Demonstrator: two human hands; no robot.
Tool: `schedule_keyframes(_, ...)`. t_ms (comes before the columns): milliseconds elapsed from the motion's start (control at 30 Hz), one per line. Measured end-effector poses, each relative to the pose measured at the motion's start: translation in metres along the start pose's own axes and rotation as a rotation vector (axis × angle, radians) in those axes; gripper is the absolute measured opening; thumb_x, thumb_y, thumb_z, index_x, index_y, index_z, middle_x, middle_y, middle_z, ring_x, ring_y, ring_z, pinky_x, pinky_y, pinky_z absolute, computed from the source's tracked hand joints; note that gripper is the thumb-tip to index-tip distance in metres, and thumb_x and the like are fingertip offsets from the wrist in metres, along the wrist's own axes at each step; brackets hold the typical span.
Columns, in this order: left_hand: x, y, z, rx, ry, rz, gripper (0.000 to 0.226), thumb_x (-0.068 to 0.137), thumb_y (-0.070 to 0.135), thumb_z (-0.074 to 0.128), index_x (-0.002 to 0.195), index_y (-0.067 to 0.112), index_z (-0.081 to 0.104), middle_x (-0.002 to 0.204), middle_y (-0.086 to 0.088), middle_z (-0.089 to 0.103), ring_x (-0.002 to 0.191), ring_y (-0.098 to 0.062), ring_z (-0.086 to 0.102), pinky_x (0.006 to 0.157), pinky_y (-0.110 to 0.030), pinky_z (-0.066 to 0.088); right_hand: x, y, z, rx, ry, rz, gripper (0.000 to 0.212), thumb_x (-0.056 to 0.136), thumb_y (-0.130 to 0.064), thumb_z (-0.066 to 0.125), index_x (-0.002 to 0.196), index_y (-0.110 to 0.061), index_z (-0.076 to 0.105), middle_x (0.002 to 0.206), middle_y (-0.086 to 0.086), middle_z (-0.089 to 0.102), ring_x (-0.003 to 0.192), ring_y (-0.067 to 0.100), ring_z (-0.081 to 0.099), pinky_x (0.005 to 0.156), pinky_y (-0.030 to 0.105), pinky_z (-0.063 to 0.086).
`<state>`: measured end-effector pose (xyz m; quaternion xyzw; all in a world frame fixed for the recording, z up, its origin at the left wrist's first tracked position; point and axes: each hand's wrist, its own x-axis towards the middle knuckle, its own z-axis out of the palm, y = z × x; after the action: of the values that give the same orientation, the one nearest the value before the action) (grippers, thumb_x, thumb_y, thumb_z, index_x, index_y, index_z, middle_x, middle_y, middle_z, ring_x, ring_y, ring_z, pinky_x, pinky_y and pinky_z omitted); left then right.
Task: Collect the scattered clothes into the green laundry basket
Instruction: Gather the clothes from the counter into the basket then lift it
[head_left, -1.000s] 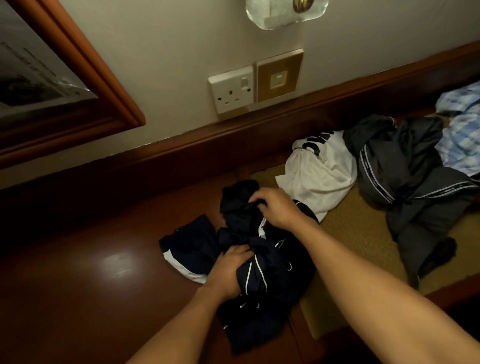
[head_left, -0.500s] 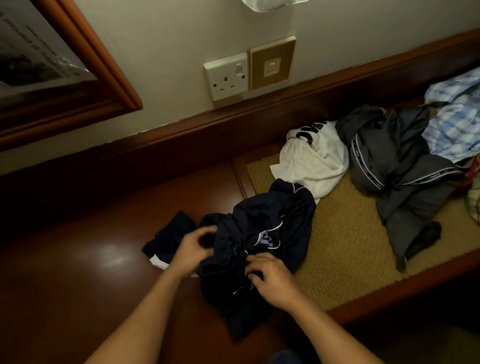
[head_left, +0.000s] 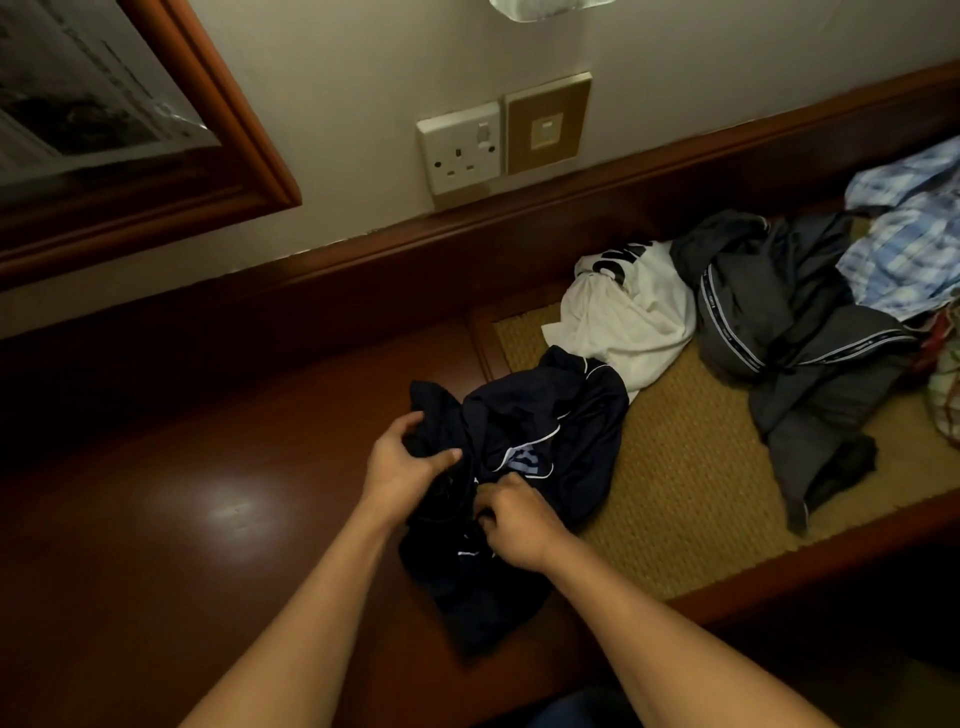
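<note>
A dark navy garment (head_left: 550, 415) with thin white piping lies bunched on the wooden ledge, partly over the woven mat. My left hand (head_left: 405, 462) grips its left fold. My right hand (head_left: 511, 519) is closed on the cloth near its middle. Behind it lie a white T-shirt with black lettering (head_left: 628, 317), a grey garment with striped bands (head_left: 789, 332) and a blue checked shirt (head_left: 904, 249). No green laundry basket is in view.
The polished dark wooden ledge (head_left: 208, 519) runs along a wall with a raised wooden skirting. A woven straw mat (head_left: 685, 499) covers its right part. A wall socket (head_left: 460, 148), a brass switch plate (head_left: 548, 124) and a framed picture (head_left: 104, 104) hang above.
Both hands have gathered the navy garment inward. The small piece that lay spread at the left is now bunched under my left hand. My right hand came from the garment's far edge to its near middle.
</note>
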<state>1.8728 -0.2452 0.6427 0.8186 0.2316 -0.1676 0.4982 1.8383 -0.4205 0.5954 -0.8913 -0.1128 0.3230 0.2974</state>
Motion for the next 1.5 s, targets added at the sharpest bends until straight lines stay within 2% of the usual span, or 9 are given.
schedule_keyframes(100,-0.035,0.010,0.028,0.264,0.191,0.402,0.043,0.084,0.009,0.077,0.125,0.021,0.066,0.121,0.003,0.064,0.115,-0.015,0.058,0.101,-0.034,0.049,-0.001,0.012,-0.013,0.341,-0.085,-0.038,0.024,0.083,0.004,0.057,0.095,-0.007,0.074,0.099,0.002,0.071,0.098,0.012,0.062,0.093,0.026,0.046)
schedule_keyframes(200,-0.058,-0.014,0.067,0.411,0.047,0.644,0.039,0.083,0.001,0.067,0.119,0.016,0.067,0.113,0.000,0.067,0.105,-0.015,0.059,0.094,-0.028,0.047,-0.007,0.022,-0.031,0.741,-0.060,0.074,0.035,0.084,0.018,0.051,0.087,-0.009,0.074,0.079,-0.009,0.072,0.077,0.002,0.064,0.078,0.019,0.049)
schedule_keyframes(400,-0.046,-0.058,0.094,0.575,-0.147,0.603,0.012,0.084,0.004,0.063,0.089,0.015,0.065,0.087,-0.002,0.065,0.080,-0.023,0.063,0.072,-0.039,0.049,0.002,0.059,-0.068,0.597,0.860,0.454,0.029,0.085,-0.004,0.069,0.111,-0.015,0.066,0.107,0.010,0.065,0.095,0.026,0.063,0.091,0.045,0.052)
schedule_keyframes(533,-0.032,-0.046,0.085,0.484,-0.175,0.603,0.006,0.087,0.014,0.070,0.093,0.015,0.069,0.093,0.001,0.069,0.088,-0.016,0.063,0.080,-0.027,0.048,0.022,0.059,-0.098,0.599,0.666,0.475,0.084,0.073,-0.041,0.086,0.143,-0.019,0.045,0.137,0.013,0.053,0.127,0.031,0.051,0.107,0.044,0.045)
schedule_keyframes(867,-0.022,-0.040,0.061,0.638,-0.460,0.673,0.032,0.092,0.034,0.063,0.120,0.018,0.064,0.121,-0.002,0.062,0.109,-0.021,0.059,0.096,-0.033,0.050,0.014,-0.008,-0.056,0.373,0.359,-0.128,0.024,0.091,-0.015,0.068,0.113,-0.022,0.077,0.113,0.000,0.073,0.111,0.013,0.064,0.102,0.030,0.047)
schedule_keyframes(1033,-0.034,-0.071,0.025,0.792,-0.576,0.781,0.061,0.097,0.039,0.059,0.153,0.027,0.037,0.159,0.004,0.032,0.143,-0.015,0.032,0.119,-0.027,0.028,0.004,0.023,-0.024,0.093,0.228,-0.020,0.032,0.099,-0.025,0.058,0.129,-0.027,0.068,0.126,0.016,0.056,0.131,0.032,0.040,0.115,0.032,0.025)
schedule_keyframes(1133,-0.039,-0.085,0.018,0.827,-0.557,0.827,0.065,0.095,0.019,0.057,0.155,0.025,0.033,0.161,0.002,0.028,0.145,-0.022,0.033,0.119,-0.033,0.030,0.000,0.011,-0.028,0.215,0.144,-0.018,0.030,0.099,-0.030,0.061,0.126,-0.025,0.070,0.130,0.011,0.054,0.136,0.026,0.037,0.110,0.020,0.020)
schedule_keyframes(1267,-0.046,-0.095,0.018,0.906,-0.560,0.935,0.079,0.082,0.013,0.064,0.155,0.014,0.033,0.160,-0.008,0.030,0.141,-0.030,0.036,0.116,-0.040,0.035,0.009,-0.016,-0.049,0.514,0.013,0.163,0.050,0.086,-0.071,0.056,0.117,-0.032,0.066,0.130,0.003,0.050,0.133,0.019,0.036,0.112,0.037,0.030)
schedule_keyframes(1500,-0.058,-0.111,-0.002,0.849,-0.489,1.051,0.074,0.087,0.017,0.064,0.154,0.016,0.034,0.161,-0.013,0.026,0.150,-0.029,0.023,0.123,-0.044,0.024,0.024,-0.052,-0.001,0.029,0.485,0.262,0.074,0.083,-0.024,0.077,0.138,-0.014,0.028,0.148,0.017,0.025,0.134,0.041,0.039,0.097,0.047,0.050)
